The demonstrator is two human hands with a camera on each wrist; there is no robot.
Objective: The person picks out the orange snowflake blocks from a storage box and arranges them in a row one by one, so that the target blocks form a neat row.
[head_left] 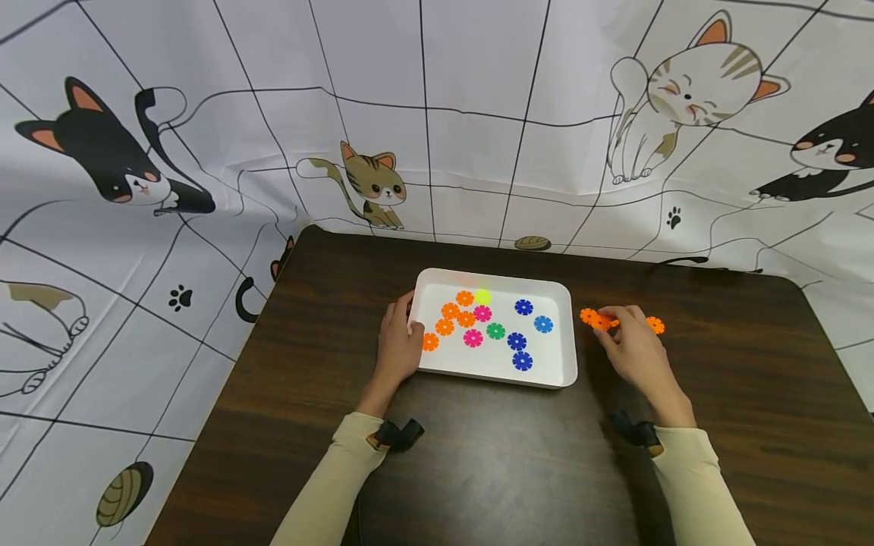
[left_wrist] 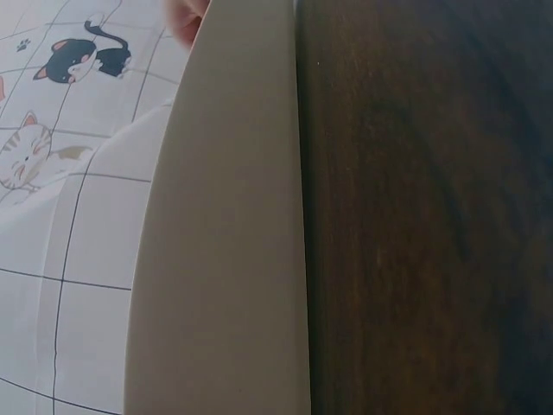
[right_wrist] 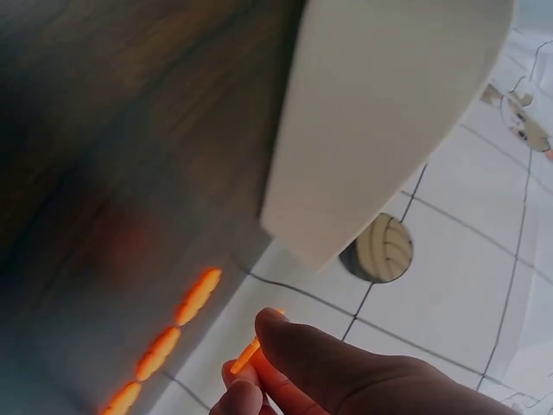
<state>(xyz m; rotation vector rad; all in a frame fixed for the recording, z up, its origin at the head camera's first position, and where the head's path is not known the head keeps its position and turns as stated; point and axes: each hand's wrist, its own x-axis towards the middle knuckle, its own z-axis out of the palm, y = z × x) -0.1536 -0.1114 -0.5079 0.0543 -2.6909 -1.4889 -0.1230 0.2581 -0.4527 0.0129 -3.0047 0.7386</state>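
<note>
A shallow white tray (head_left: 495,368) lies on the dark wooden table, with small notched plastic discs spread inside it. Orange discs (head_left: 444,327) gather at its left, blue discs (head_left: 523,361) at its right, with pink, green and yellow ones between. My left hand (head_left: 398,341) grips the tray's left rim, thumb over the edge. To the right of the tray, my right hand (head_left: 635,353) pinches an orange disc (right_wrist: 247,354) between thumb and fingers. Just beyond the fingertips, more orange discs (right_wrist: 159,353) lie in a row on the table, partly hidden by the hand in the head view.
The dark wooden table (head_left: 478,455) runs back to a white cloth (head_left: 471,136) printed with cats and grid lines. Black straps (head_left: 399,435) sit at both wrists. The tray's tall side wall (right_wrist: 380,121) stands near the right hand in the right wrist view.
</note>
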